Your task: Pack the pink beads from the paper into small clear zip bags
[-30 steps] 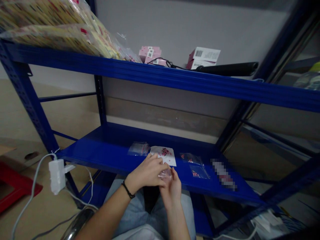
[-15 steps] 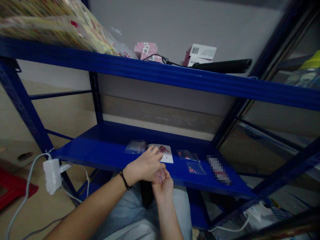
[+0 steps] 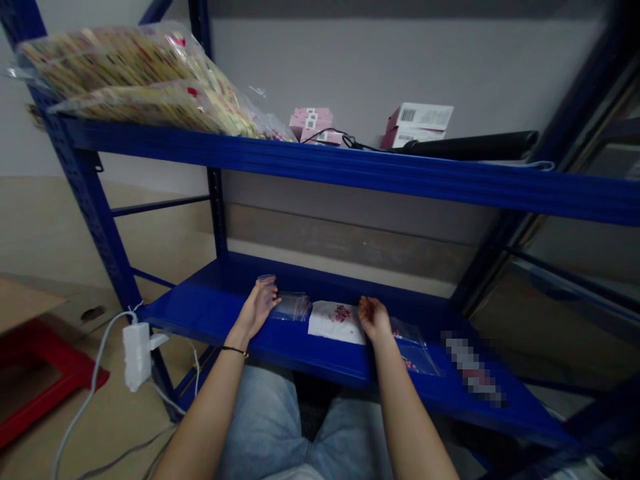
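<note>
Blue steel shelving unit (image 3: 350, 172). Upper shelf: patterned plastic packs (image 3: 130, 83), pink cartons (image 3: 311, 125), white carton (image 3: 417, 125), black tube (image 3: 470, 145). Lower shelf (image 3: 320, 353): white paper sheet (image 3: 330, 327) with pink beads (image 3: 341, 313), clear bag (image 3: 293, 307), second bag (image 3: 415, 353). Left hand (image 3: 259, 308): fingertips and thumb pinching small clear plastic piece (image 3: 266, 281), just beside clear bag. Right hand (image 3: 374, 319): fingers curled, loosely together, at paper's edge, nothing visibly held. Nearby: white power adapter (image 3: 136, 357), red crate (image 3: 45, 377).

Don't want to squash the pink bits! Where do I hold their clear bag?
Pinch the far corner of the clear bag from above with the right hand. The bag lies flat, and that corner is away from the pink bits.
</note>
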`<state>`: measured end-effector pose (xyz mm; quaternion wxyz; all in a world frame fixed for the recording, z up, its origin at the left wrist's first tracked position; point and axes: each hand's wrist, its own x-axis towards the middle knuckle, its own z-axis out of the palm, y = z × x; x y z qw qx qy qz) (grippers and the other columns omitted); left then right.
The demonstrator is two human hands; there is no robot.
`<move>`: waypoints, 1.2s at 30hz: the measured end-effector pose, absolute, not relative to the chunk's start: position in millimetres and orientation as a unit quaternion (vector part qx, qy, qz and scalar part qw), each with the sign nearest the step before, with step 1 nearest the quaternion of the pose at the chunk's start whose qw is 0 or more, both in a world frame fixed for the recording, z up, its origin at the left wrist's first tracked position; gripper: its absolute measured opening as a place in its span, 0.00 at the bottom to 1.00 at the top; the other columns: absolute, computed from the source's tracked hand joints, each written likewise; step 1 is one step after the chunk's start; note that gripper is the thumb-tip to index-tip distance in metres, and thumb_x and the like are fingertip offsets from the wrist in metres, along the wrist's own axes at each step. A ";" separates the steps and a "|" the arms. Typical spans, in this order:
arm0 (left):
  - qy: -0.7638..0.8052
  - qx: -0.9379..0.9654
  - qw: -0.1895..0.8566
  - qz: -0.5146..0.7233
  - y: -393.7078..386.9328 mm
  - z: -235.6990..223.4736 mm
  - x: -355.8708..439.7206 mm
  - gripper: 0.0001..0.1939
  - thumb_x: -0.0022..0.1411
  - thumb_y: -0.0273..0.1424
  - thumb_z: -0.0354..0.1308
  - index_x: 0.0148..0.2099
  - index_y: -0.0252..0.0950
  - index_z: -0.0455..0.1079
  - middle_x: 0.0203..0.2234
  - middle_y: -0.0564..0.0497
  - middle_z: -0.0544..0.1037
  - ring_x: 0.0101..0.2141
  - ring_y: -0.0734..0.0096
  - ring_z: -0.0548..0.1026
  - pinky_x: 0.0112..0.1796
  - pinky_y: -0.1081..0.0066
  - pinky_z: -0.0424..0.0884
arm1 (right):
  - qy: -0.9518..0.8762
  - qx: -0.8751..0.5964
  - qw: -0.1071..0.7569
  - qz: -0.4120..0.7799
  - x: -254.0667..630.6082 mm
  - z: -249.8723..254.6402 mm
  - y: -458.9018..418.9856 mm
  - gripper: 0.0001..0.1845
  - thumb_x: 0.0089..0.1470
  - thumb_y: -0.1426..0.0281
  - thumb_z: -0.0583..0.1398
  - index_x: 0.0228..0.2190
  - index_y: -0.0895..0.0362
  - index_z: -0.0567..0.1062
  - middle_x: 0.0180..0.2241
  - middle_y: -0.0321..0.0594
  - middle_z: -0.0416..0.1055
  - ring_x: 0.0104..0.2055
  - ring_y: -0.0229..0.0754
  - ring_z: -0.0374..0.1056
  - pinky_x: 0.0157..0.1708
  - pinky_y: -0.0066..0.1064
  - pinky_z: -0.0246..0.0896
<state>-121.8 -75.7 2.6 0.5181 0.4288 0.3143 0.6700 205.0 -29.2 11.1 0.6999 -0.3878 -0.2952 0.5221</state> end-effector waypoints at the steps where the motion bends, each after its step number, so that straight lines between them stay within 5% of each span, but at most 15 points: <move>1: 0.326 0.449 0.508 0.659 -70.4 5.3 -119.2 0.30 0.65 0.53 0.49 0.57 0.37 0.69 0.42 0.45 0.76 0.42 0.63 0.74 0.49 0.58 0.69 | -0.317 -0.419 0.680 0.512 204.2 11.9 -23.2 0.07 0.51 0.67 0.60 0.25 0.55 0.68 0.16 0.31 0.64 0.15 0.34 0.59 0.14 0.24 0.57; 5: 0.434 0.661 0.300 0.533 -51.0 10.3 -110.4 0.28 0.63 0.50 0.54 0.57 0.39 0.70 0.53 0.42 0.73 0.56 0.51 0.66 0.59 0.52 0.56 | -0.403 -0.542 0.597 0.432 202.1 4.4 -5.5 0.14 0.50 0.65 0.60 0.18 0.55 0.66 0.11 0.29 0.58 0.14 0.34 0.53 0.15 0.26 0.49; 8: 0.490 0.787 0.120 0.355 -40.3 -0.6 -106.9 0.30 0.59 0.52 0.58 0.59 0.43 0.69 0.60 0.43 0.68 0.63 0.43 0.55 0.62 0.45 0.42 | -0.469 -0.606 0.543 0.344 203.4 -4.9 4.6 0.17 0.52 0.64 0.58 0.16 0.54 0.65 0.12 0.31 0.59 0.20 0.39 0.59 0.22 0.28 0.50; 13: 0.496 0.845 0.078 0.185 -37.8 -29.3 -100.8 0.34 0.64 0.53 0.49 0.68 0.48 0.56 0.66 0.44 0.59 0.66 0.46 0.51 0.61 0.45 0.43 | -0.581 -0.638 0.452 0.225 194.5 -19.0 6.6 0.12 0.54 0.69 0.57 0.20 0.55 0.69 0.24 0.39 0.69 0.33 0.43 0.66 0.35 0.29 0.53; 19: 0.516 0.837 0.078 0.163 -42.6 -33.3 -99.0 0.32 0.64 0.56 0.47 0.67 0.55 0.55 0.67 0.45 0.57 0.66 0.43 0.50 0.60 0.38 0.38 | -0.662 -0.640 0.365 0.136 183.0 -29.4 -2.7 0.10 0.57 0.75 0.53 0.29 0.59 0.73 0.34 0.47 0.71 0.40 0.45 0.65 0.42 0.30 0.52; 25: 0.529 0.802 0.053 0.272 -66.8 -31.0 -90.6 0.33 0.68 0.51 0.45 0.70 0.48 0.50 0.68 0.44 0.53 0.68 0.47 0.45 0.62 0.41 0.39 | -0.686 -0.642 0.330 0.089 187.3 -27.6 -5.3 0.11 0.59 0.75 0.52 0.31 0.59 0.74 0.34 0.45 0.71 0.37 0.43 0.65 0.38 0.29 0.52; 30: 0.480 0.799 0.047 0.359 -98.1 -35.8 -68.6 0.26 0.70 0.43 0.47 0.67 0.45 0.57 0.65 0.47 0.60 0.66 0.55 0.53 0.64 0.49 0.45 | -0.685 -0.639 0.345 0.069 196.9 -21.5 -8.5 0.13 0.59 0.74 0.50 0.32 0.59 0.75 0.34 0.44 0.72 0.38 0.41 0.66 0.40 0.28 0.54; 36: 0.453 0.784 0.067 0.420 -109.4 -35.1 -61.2 0.16 0.68 0.38 0.52 0.53 0.42 0.72 0.51 0.45 0.74 0.54 0.56 0.69 0.56 0.56 0.65 | -0.588 -0.675 0.446 0.006 289.5 -12.2 -22.8 0.16 0.60 0.67 0.48 0.38 0.59 0.74 0.37 0.46 0.74 0.40 0.44 0.69 0.39 0.30 0.58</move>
